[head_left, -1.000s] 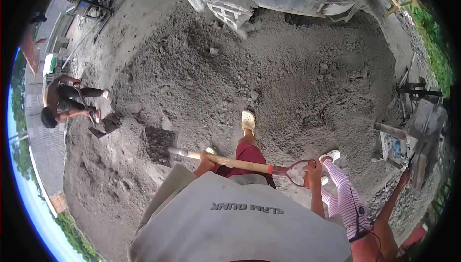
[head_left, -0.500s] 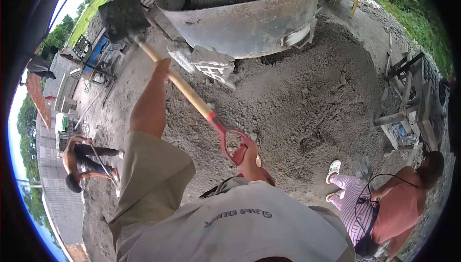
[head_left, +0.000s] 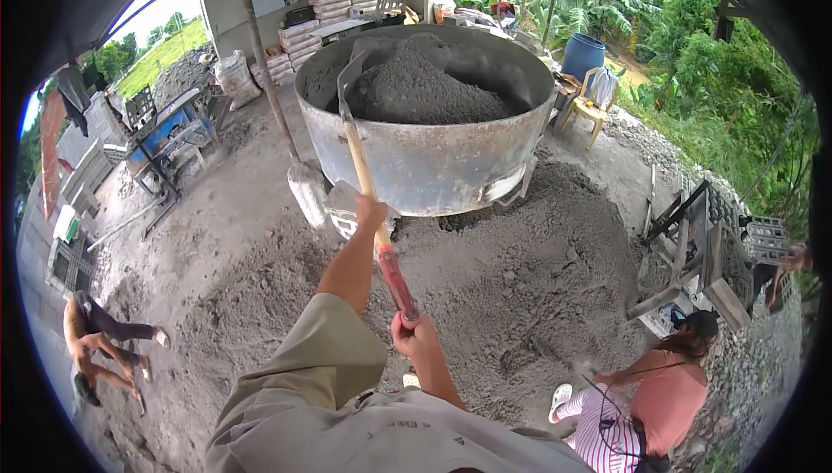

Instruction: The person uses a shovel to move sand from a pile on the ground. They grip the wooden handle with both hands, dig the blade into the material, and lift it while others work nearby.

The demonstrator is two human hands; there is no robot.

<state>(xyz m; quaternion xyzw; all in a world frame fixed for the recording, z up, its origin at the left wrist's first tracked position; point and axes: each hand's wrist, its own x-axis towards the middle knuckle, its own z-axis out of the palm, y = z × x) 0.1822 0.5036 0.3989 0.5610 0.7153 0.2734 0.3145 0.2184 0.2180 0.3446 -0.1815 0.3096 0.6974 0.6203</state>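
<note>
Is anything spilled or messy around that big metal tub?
Yes. Grey sand lies heaped loose on the ground against the big round metal tub, itself piled above its rim. The left hand and right hand grip a wooden-handled shovel tipped over the rim. Nothing looks broken.

A: Is the light good?

B: Soft daylight, bright at the top where the trees and the sky are nearly washed out. Under the roof it is dimmer, with faint shadows on the sand.

A: Sharp?

B: Mostly sharp. Straight lines bend toward the rim, and a black ring cuts off the corners.
</note>
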